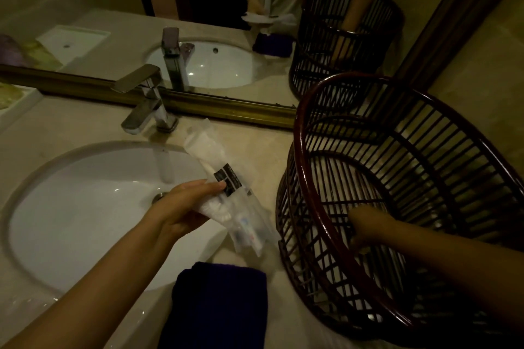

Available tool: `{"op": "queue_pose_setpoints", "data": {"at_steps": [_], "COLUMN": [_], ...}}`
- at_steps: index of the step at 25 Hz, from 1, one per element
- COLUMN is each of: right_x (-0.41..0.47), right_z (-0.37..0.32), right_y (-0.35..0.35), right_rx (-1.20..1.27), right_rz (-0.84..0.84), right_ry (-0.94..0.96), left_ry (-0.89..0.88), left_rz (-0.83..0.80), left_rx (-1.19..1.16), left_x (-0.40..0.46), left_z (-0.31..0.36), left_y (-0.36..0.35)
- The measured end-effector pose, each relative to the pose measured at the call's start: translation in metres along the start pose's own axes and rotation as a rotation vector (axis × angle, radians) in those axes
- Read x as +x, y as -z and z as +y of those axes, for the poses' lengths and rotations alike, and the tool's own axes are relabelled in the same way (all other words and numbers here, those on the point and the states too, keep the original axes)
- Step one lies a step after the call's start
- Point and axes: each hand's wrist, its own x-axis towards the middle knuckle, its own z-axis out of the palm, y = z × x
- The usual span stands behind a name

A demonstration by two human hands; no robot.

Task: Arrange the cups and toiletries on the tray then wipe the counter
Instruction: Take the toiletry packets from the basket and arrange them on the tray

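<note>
Thin, crinkly plastic toiletry packets (226,193), judged light and slippery and best pinched mid-bundle, are held over the sink (85,207) edge by the closed left hand (181,207), while the right hand (365,229), its grip unclear, is sunk inside the slatted basket (397,178).

Left hand (184,207) reaching forward from lower left, forearm bare, palm turned down, fingers (209,186) extending flat and together, thumb tucking beneath. Right forearm (419,238) stretching in from right edge, hand itself hidden, grip unclear.
</note>
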Motion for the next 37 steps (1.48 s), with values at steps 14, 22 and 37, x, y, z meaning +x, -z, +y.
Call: {"op": "queue_pose_setpoints", "data": {"at_steps": [14, 22, 37], "right_x": [-0.111, -0.198, -0.22], "right_z": [0.037, -0.127, -0.349], "right_y": [0.16, 0.159, 0.061], "right_rx": [1.138, 1.035, 1.204], "right_rz": [0.703, 0.381, 0.063], "right_ry": [0.469, 0.889, 0.763], "left_ry": [-0.087, -0.236, -0.155], "left_rz": [0.017, 0.053, 0.179], "left_rx": [-0.11, -0.136, -0.196], "left_x": [-0.034, -0.1, -0.222], "left_z": [0.01, 0.015, -0.025], "left_y": [0.0, 0.007, 0.191]}}
